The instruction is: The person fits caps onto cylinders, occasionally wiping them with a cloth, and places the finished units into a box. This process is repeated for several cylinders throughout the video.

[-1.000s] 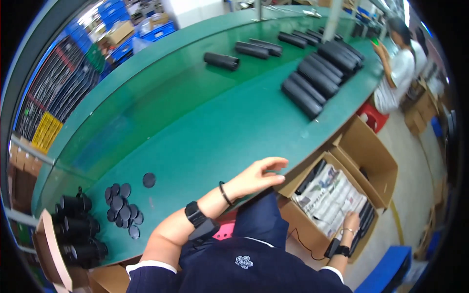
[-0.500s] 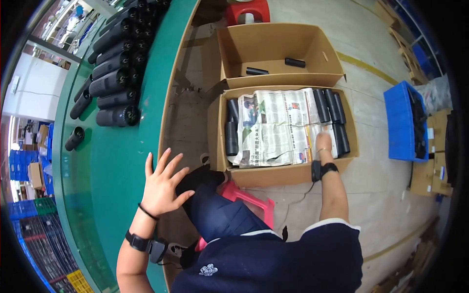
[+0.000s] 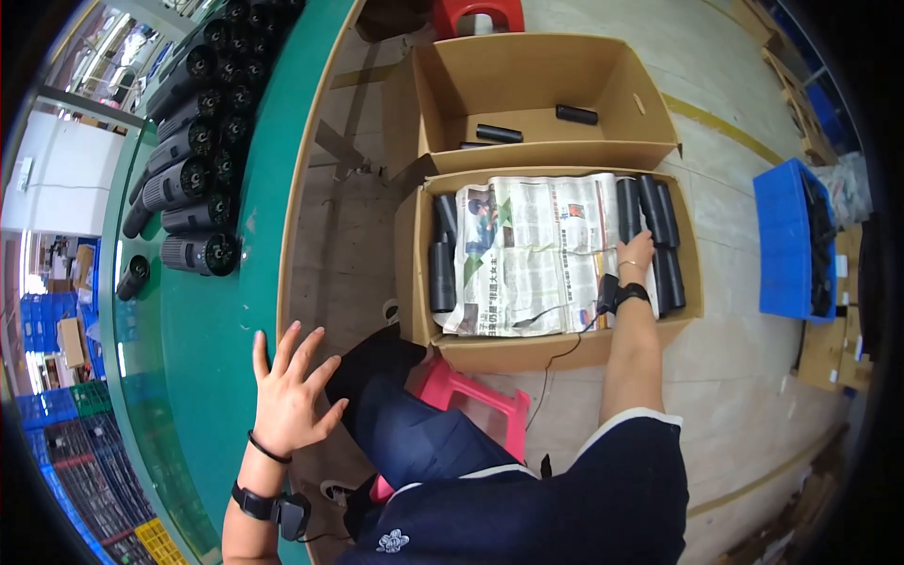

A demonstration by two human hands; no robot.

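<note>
My left hand point(image 3: 294, 395) hovers over the near edge of the green table with its fingers spread, holding nothing. My right hand point(image 3: 636, 252) is inside the nearer cardboard box point(image 3: 527, 353), its fingers closed at the near end of a black cylinder point(image 3: 628, 209); the fingertips are partly hidden. That cylinder lies at the right edge of a newspaper sheet point(image 3: 537, 254). More black cylinders point(image 3: 663, 212) lie against the box's right wall. At the left wall, another black cylinder point(image 3: 441, 276) is partly beside the paper.
Behind stands a second open cardboard box point(image 3: 546, 80) with a few black cylinders in it. Stacked black cylindrical bodies point(image 3: 193, 179) cover the far part of the green table point(image 3: 217, 320). A pink stool point(image 3: 471, 400) is by my legs, and a blue crate point(image 3: 786, 240) sits at right.
My right hand has moved slightly up and right to the end of the black cylinder. My left hand has drifted left and down, still spread. The whole view has shifted a little.
</note>
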